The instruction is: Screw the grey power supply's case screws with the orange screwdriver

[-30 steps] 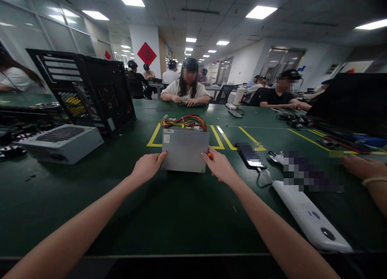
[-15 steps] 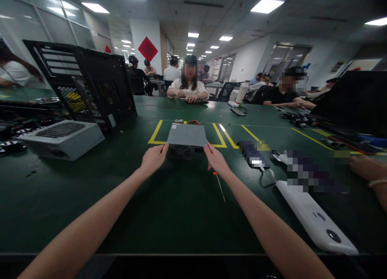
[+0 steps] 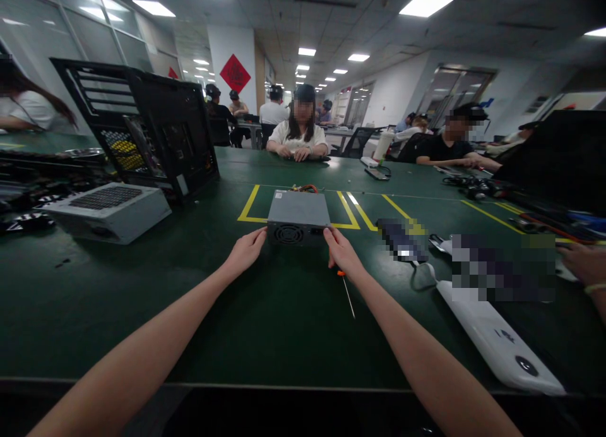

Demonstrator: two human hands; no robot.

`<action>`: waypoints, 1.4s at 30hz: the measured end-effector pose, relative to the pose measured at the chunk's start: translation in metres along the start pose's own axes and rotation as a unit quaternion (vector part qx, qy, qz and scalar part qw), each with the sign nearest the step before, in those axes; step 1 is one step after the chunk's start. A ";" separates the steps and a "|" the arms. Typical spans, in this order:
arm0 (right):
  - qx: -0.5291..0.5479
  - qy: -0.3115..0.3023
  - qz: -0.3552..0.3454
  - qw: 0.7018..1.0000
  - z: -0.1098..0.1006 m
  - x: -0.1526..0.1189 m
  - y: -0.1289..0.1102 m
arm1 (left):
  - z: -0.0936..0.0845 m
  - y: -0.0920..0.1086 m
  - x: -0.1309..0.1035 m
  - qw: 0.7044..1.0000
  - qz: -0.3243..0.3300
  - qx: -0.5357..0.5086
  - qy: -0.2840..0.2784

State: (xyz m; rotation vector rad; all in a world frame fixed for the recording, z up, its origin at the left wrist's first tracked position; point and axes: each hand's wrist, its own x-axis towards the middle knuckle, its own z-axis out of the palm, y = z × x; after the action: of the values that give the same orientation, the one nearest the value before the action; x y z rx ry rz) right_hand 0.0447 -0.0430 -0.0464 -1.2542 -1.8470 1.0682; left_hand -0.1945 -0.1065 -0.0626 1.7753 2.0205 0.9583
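Between my hands sits a grey computer power supply, its fan grille and power socket facing me and a bundle of coloured wires behind it. The fingertips of my left hand press on its left side near the front corner. My right hand grips the right front corner, thumb by the socket. From under that hand a screwdriver sticks out, with an orange end and a thin metal shaft pointing towards me. Its handle is mostly hidden, so whether the hand holds it or it lies on the table is unclear.
A second power supply lies to the left, before an open black computer case. Yellow tape marks the green table. A phone and white power bank lie right. Another person's hand is at far right.
The power supply has come slightly lower and nearer, its fan side showing more. My left fingers have slid down a little along its side. The view has shifted slightly left.
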 end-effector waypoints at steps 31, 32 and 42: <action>0.355 0.173 0.010 0.919 -0.017 0.009 -0.001 | 0.041 0.051 -0.013 0.965 0.240 0.051 -0.092; 0.359 0.170 0.005 0.918 -0.016 0.008 -0.002 | 0.042 0.048 -0.010 0.967 0.233 0.051 -0.093; 0.405 0.168 -0.004 0.899 -0.013 -0.001 -0.008 | 0.035 0.035 -0.003 0.955 0.120 -0.220 -0.160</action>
State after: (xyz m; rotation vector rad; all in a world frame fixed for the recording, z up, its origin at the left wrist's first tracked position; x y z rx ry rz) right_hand 0.0529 -0.0422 -0.0330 -0.8404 -0.9615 1.3180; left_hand -0.1461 -0.0989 -0.0666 1.8007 1.2961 1.0126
